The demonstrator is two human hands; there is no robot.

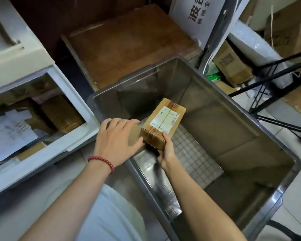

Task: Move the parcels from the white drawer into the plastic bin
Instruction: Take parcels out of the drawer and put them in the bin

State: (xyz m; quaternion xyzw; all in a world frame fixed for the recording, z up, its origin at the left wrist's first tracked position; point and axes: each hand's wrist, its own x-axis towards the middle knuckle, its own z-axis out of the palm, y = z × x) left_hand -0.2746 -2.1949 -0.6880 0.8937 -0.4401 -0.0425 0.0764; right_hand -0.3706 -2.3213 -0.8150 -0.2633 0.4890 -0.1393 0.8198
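Brown cardboard parcel (163,124) with white label, grey translucent plastic bin (233,122) with grid-patterned floor, white drawer (73,101), red bead bracelet (102,162)

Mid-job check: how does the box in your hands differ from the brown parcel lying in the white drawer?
The held box carries a white label on top; the drawer parcel shows none, only glossy brown wrapping. The held box is up over the plastic bin, gripped by the left hand and right hand; the drawer parcel lies untouched in the white drawer. Both are brown and boxy.
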